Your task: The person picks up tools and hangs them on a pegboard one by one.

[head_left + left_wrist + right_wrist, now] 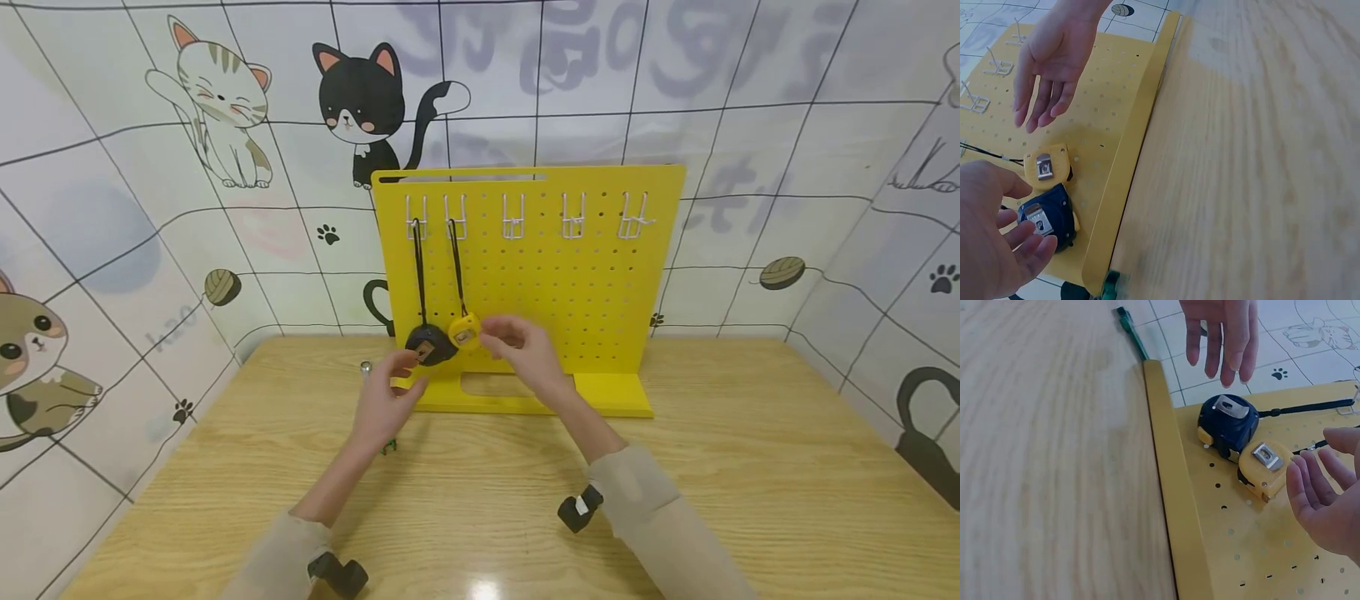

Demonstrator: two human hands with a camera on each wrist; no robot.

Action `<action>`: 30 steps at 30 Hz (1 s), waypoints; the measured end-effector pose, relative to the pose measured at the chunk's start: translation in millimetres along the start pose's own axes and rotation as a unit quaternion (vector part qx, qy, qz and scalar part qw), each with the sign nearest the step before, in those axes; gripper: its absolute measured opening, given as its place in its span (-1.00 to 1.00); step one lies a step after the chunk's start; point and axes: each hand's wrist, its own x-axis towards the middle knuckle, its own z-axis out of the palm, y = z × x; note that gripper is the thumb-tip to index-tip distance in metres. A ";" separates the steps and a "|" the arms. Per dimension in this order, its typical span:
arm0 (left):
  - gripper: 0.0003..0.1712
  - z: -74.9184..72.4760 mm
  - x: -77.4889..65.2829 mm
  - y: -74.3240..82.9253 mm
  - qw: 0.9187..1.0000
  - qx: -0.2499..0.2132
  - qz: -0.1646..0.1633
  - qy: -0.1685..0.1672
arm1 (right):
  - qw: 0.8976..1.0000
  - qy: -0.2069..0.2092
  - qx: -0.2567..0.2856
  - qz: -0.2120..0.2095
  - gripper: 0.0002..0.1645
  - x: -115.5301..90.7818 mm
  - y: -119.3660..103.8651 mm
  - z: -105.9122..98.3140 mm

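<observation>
Two tape measures hang by black cords from hooks on a yellow pegboard [555, 292]. The dark tape measure [438, 342] is on the left, and the smaller yellow tape measure [465, 332] overlaps its right side. My left hand [381, 404] is beside the dark one, fingers loosely bent and holding nothing. On the other side, my right hand [528, 350] is close to the yellow one with relaxed fingers; in the right wrist view a narrow gap seems to separate its fingertips from the yellow case [1266, 464]. Metal belt clips face outward on both cases.
White wire hooks [513, 218] run in a row along the board's upper part. Its yellow base [611, 396] stands on a wood-grain table [480, 483]. A green-handled item [1134, 332] lies by the board's left end, partly hidden behind my left hand. A cat-print sheet covers the wall.
</observation>
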 end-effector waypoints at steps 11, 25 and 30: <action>-0.50 -26.6 -10.6 -16.0 0.998 0.019 -0.058 -0.026 | 0.999 -0.036 -0.006 -0.002 -0.64 -12.4 13.2 18.3; -0.45 -53.6 -24.7 -26.7 0.991 0.052 -0.105 -0.069 | 0.998 -0.059 0.021 -0.003 -0.60 -14.3 12.9 35.8; -0.44 -59.8 -29.8 -32.6 0.986 0.062 -0.130 -0.085 | 0.997 -0.070 0.026 0.004 -0.58 -13.6 6.0 42.9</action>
